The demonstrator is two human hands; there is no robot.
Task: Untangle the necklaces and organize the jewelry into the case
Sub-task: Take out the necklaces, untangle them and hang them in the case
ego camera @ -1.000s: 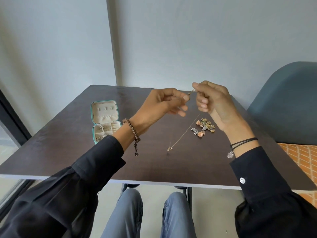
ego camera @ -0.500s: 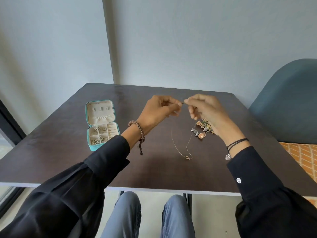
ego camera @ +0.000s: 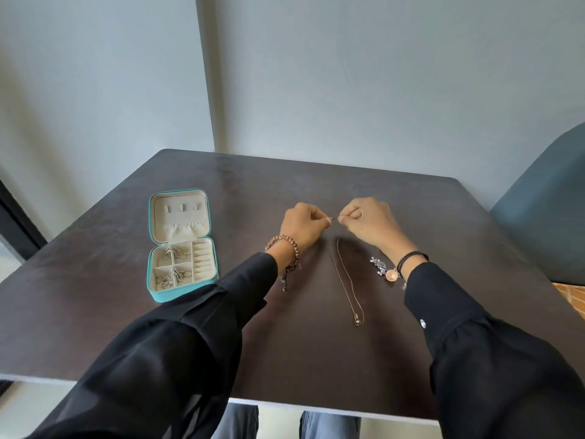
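A thin gold necklace lies stretched toward me on the dark table, its small pendant at the near end. My left hand and my right hand each pinch one end of its chain, fingertips almost meeting at the clasp. A teal jewelry case stands open at the left, with silver chains in its left compartments. Under my right wrist lies a cluster of loose jewelry, partly hidden by the sleeve.
A blue-grey chair stands at the table's right side. Pale walls rise close behind the table's far edge. My knees show below the near edge.
Both hands have come down from above the table to just over its surface. The necklace, which hung from my fingers, now lies along the tabletop.
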